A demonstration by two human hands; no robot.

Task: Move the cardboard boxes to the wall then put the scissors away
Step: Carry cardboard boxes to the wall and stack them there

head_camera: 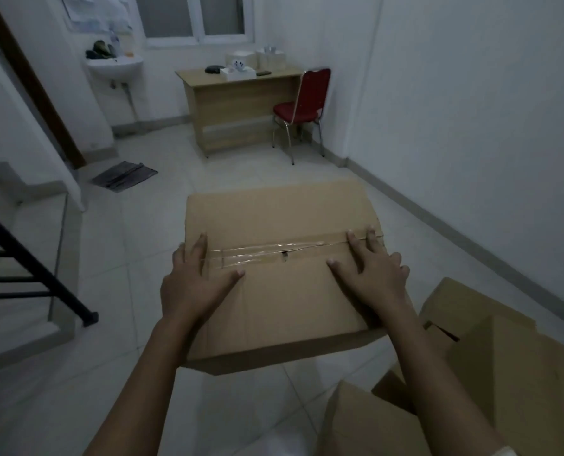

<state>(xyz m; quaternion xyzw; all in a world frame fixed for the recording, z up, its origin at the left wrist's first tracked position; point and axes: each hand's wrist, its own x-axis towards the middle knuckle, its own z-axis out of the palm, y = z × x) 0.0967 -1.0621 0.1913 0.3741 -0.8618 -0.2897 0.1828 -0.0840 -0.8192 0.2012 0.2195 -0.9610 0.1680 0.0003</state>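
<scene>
A large brown cardboard box (pixel 274 218), taped shut along its top seam, sits in front of me above the tiled floor. My left hand (pixel 195 284) lies at the box's left edge, thumb on top, fingers partly over the side. My right hand (pixel 373 271) rests flat on the top near the right end of the tape, fingers spread and straight. More cardboard boxes (pixel 504 373) stand at the lower right beside the white wall (pixel 471 110). No scissors are visible.
A wooden desk (pixel 241 106) with small items and a red chair (pixel 303 106) stand at the far wall under a window. A sink (pixel 114 65) hangs at the back left. A dark mat (pixel 124 176) lies on the floor. A black stair railing (pixel 27 251) runs along the left.
</scene>
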